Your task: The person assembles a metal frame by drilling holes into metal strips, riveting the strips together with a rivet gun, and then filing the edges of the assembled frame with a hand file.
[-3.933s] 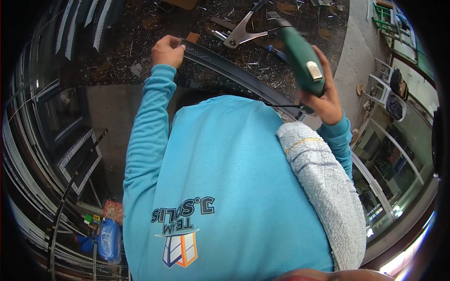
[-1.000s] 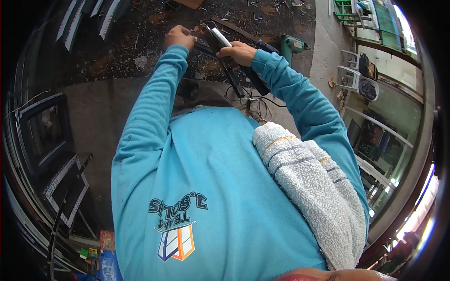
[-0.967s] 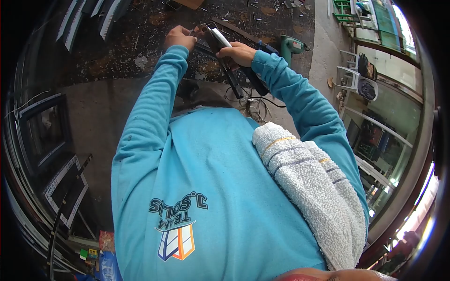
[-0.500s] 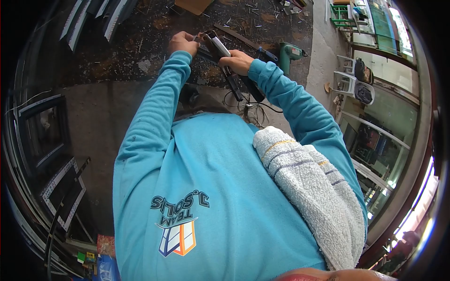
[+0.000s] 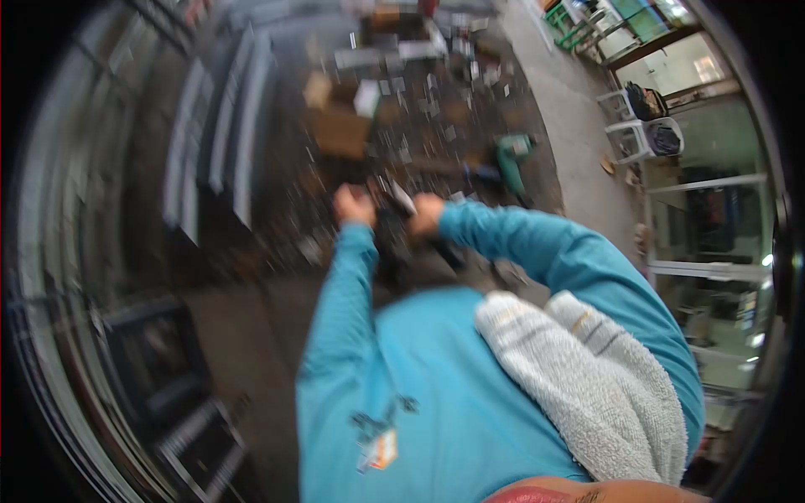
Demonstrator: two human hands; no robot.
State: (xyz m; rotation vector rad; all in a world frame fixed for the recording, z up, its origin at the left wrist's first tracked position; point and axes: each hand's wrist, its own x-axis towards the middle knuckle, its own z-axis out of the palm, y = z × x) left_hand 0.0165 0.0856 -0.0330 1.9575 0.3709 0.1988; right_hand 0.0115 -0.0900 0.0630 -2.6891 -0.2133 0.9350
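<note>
My right hand (image 5: 427, 215) is closed around a long narrow piece with a silver face and dark parts (image 5: 401, 198); motion blur hides its exact kind. My left hand (image 5: 355, 206) is just left of that piece's upper end, its fingers drawn together. Whatever lies between those fingers is too smeared to name. Both hands are over the near part of a dark, littered worktop (image 5: 277, 226). Right of them a green power drill (image 5: 512, 159) lies on the worktop.
Long pale-edged metal profiles (image 5: 243, 126) lie at the left. Cardboard (image 5: 340, 134) and scattered small pieces cover the far worktop. Dark frames (image 5: 159, 356) stand at lower left. White chairs (image 5: 633, 138) holding dark items stand at right. A towel (image 5: 579, 369) hangs over my right shoulder.
The view has swung, so hands, drill and worktop sit lower in the picture and more of the far worktop shows. My right hand keeps its hold on the silver-faced piece.
</note>
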